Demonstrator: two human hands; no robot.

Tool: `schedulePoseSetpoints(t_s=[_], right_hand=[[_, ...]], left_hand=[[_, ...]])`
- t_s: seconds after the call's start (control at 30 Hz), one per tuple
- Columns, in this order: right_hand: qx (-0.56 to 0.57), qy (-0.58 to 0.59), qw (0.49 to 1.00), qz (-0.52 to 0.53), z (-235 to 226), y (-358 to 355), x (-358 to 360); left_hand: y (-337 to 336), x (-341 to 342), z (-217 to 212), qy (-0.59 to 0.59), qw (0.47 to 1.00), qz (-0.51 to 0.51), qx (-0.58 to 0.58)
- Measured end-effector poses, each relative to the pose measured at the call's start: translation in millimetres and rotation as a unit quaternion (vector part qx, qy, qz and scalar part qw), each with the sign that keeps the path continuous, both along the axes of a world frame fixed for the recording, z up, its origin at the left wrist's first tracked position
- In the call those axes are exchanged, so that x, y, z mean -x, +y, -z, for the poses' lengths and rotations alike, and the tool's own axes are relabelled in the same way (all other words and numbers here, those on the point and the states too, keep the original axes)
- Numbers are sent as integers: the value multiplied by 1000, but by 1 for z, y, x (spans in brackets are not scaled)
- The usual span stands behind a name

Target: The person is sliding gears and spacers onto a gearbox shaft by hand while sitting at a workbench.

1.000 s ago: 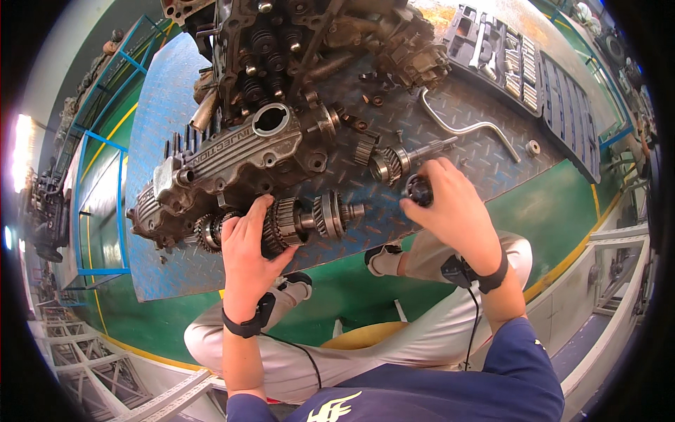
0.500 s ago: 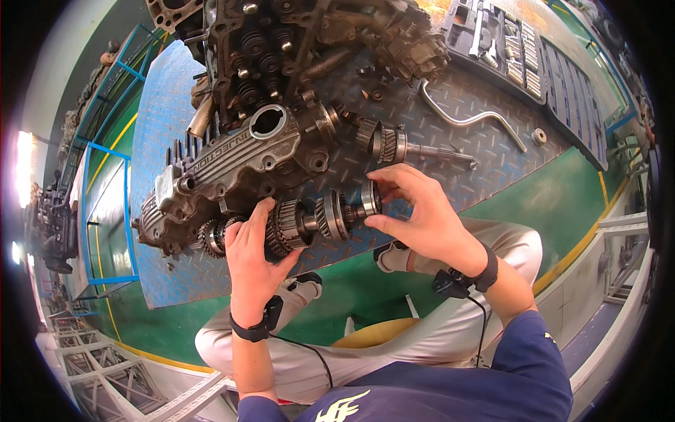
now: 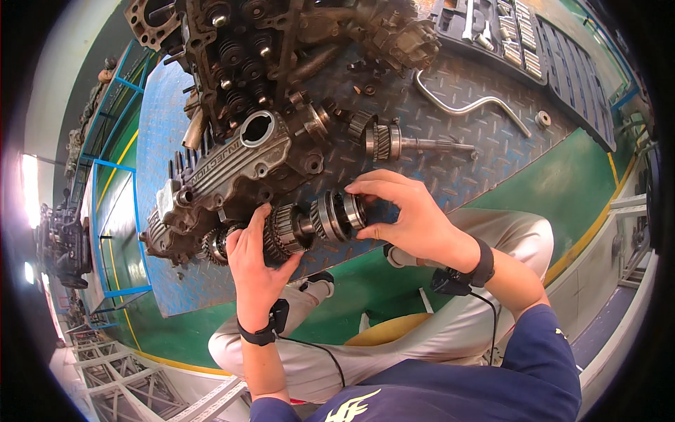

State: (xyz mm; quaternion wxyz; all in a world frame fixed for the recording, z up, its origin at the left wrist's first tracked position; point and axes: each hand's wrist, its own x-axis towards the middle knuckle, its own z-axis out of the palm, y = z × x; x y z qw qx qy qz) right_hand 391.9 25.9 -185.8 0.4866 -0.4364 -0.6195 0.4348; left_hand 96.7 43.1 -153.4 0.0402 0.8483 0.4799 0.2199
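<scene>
A transmission gear shaft (image 3: 287,229) with several toothed gears lies along the near edge of the metal table. My left hand (image 3: 254,254) is closed round its left part, thumb below and fingers above the large gear. At the shaft's right end, my right hand (image 3: 415,221) pinches a shiny bearing ring (image 3: 355,211) between thumb and fingers. The ring sits close beside a gear (image 3: 329,216) on the shaft; whether they touch I cannot tell. Just beyond the shaft rests a ribbed metal engine cover (image 3: 225,165) with a round opening.
A dirty engine block (image 3: 242,63) stands at the back left. Farther right lie a second geared shaft (image 3: 422,145), a bent metal pipe (image 3: 467,109), a small round roller (image 3: 543,119) and an open socket set case (image 3: 492,32). The table (image 3: 450,169) has a diamond-plate top.
My right hand has brought the bearing ring leftward along the shaft, closing the gap to the gear. My left hand keeps its grip. The whole view has shifted slightly.
</scene>
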Motion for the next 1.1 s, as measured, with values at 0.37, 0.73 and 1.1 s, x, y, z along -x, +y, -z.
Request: schedulePoseSetpoints(t_s=[0.37,0.73,1.1], right_hand=[[96,-31,995,-3,-4,0,1],[-138,-49,989,22,10,0,2],[-41,-162,986,15,-4,0,-4]], left_hand=[[0,1,-1,8,1000,-6,3],[-2,-2,0,-9,999,-28,32],[1,-4,-6,11,1000,-11,6]])
